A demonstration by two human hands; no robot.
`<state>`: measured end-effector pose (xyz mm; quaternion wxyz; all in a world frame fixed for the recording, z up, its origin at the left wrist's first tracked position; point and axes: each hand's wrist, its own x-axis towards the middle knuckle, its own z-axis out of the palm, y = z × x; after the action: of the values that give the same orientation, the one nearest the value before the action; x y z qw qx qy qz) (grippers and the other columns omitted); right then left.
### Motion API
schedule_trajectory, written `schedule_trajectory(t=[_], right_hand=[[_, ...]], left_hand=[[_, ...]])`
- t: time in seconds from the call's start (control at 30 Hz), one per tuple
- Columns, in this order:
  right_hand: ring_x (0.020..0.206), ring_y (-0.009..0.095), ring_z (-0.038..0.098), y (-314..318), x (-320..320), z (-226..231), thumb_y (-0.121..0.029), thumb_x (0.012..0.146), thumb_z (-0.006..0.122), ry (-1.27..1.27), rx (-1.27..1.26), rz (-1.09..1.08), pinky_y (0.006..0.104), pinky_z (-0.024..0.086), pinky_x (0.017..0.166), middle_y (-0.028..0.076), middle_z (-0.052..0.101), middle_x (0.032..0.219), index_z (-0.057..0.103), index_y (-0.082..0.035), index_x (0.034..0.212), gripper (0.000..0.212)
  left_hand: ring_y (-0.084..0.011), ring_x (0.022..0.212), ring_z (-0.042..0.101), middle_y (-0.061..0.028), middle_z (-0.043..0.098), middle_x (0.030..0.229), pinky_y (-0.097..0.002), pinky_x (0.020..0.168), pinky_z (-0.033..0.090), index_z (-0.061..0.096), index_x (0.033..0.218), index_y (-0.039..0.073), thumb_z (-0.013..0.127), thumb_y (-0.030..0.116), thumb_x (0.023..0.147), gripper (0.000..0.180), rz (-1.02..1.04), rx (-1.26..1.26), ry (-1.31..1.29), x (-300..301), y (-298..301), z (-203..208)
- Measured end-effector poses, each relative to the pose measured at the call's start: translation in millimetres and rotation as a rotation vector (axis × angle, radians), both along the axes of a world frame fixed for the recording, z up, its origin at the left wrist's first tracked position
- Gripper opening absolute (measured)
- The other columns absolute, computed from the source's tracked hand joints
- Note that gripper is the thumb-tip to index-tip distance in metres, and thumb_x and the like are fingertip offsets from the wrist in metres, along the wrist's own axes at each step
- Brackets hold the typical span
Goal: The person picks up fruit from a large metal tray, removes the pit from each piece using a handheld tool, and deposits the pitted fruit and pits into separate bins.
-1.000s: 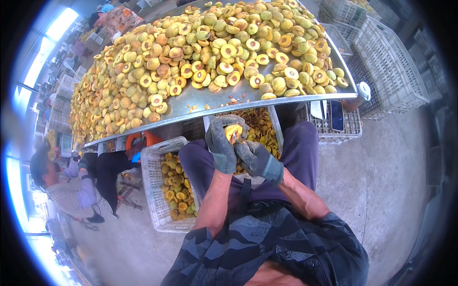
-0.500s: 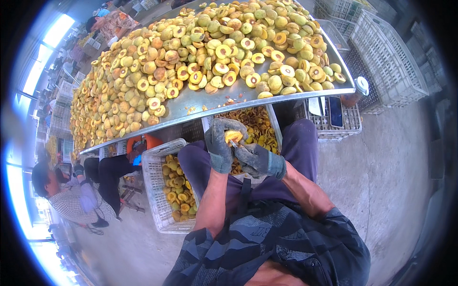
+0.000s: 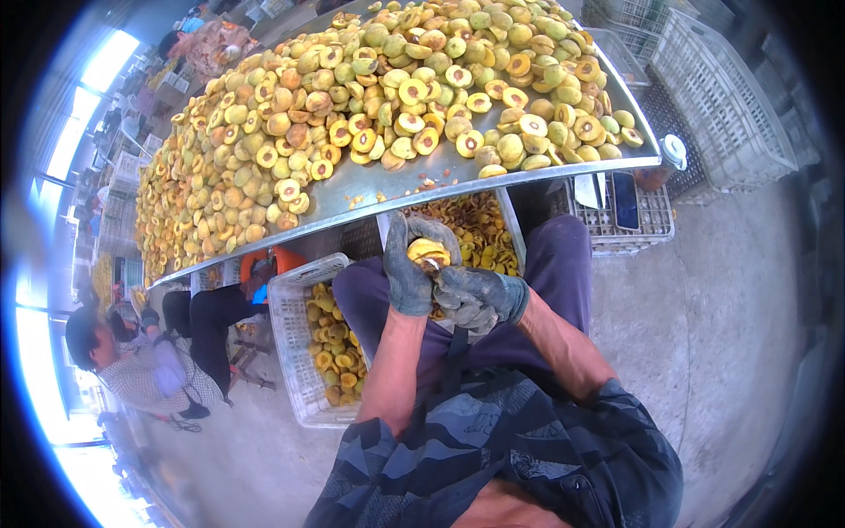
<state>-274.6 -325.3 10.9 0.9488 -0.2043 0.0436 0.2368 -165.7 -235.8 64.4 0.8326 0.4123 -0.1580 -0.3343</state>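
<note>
In my gloved left hand point(image 3: 410, 268) lies a yellow peach half point(image 3: 429, 253), its cut side up and the fingers curled around it. My gloved right hand point(image 3: 480, 295) is closed just below it, gripping a small metal tool point(image 3: 431, 263) whose tip meets the fruit; the handle is hidden in the fist. Both hands are over my lap, above a white crate point(image 3: 509, 231) of peach pieces and scraps. Ahead, a heap of halved peaches point(image 3: 387, 97), many with reddish centres, covers much of a metal table point(image 3: 352, 187).
Left of my knees stands a white crate point(image 3: 286, 343) of peach halves. A phone point(image 3: 625, 201) and a lidded jar point(image 3: 656, 170) sit by the table's right end. Tall white crates point(image 3: 722, 106) are stacked beyond. Another person point(image 3: 154, 374) sits at the left.
My left hand has turned the peach half so more of its cut face shows. The right hand has shifted slightly, its tool still at the fruit. The view has tilted a little.
</note>
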Motion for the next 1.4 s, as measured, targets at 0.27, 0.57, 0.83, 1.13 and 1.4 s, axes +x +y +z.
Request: schedule_trajectory(t=[0.27,0.57,0.83,1.13,1.4], right_hand=[[0.044,0.004,0.033,-2,5,6,-0.048,0.101,0.049,0.096,-0.343,-0.109,0.0203,0.026,0.035,-0.005,0.038,0.064,0.048,-0.016,0.08,0.038],[0.045,0.006,0.033,6,19,-39,-0.051,0.1,0.05,0.156,-0.241,-0.185,0.0216,0.027,0.039,-0.005,0.037,0.061,0.05,-0.016,0.081,0.04],[0.043,0.007,0.038,2,25,-49,-0.052,0.099,0.051,0.281,-0.387,-0.184,0.023,0.031,0.037,-0.002,0.044,0.06,0.054,-0.01,0.085,0.044],[0.042,0.008,0.039,-3,23,-47,-0.046,0.102,0.047,0.349,-0.506,-0.213,0.0227,0.033,0.039,-0.002,0.046,0.058,0.055,-0.01,0.084,0.041],[0.042,0.007,0.044,1,18,-44,-0.044,0.103,0.048,0.247,-0.566,-0.332,0.0215,0.036,0.041,-0.002,0.049,0.058,0.053,-0.01,0.087,0.038]], left_hand=[[-0.0249,0.077,0.061,-0.0108,0.065,0.08,-0.0383,0.083,0.045,0.063,0.081,0.004,0.03,0.051,0.102,0.062,0.572,0.565,-0.98,52,75,-21],[-0.0293,0.092,0.065,-0.0123,0.069,0.103,-0.038,0.083,0.052,0.068,0.101,0.002,0.061,0.021,0.092,0.023,0.489,1.513,-1.212,153,247,-60],[-0.0329,0.118,0.057,-0.0153,0.061,0.128,-0.0412,0.103,0.044,0.057,0.13,0.009,0.066,0.031,0.086,0.051,0.157,1.281,-1.357,191,2,-71],[-0.0348,0.117,0.059,-0.0199,0.058,0.126,-0.0447,0.096,0.049,0.051,0.137,0.017,0.076,0.048,0.075,0.074,0.02,1.7,-1.236,233,-91,-115],[-0.0162,0.087,0.066,-0.011,0.067,0.098,-0.0289,0.075,0.056,0.058,0.12,-0.005,0.063,0.021,0.092,0.039,-0.031,0.474,-0.514,195,-8,-74]])
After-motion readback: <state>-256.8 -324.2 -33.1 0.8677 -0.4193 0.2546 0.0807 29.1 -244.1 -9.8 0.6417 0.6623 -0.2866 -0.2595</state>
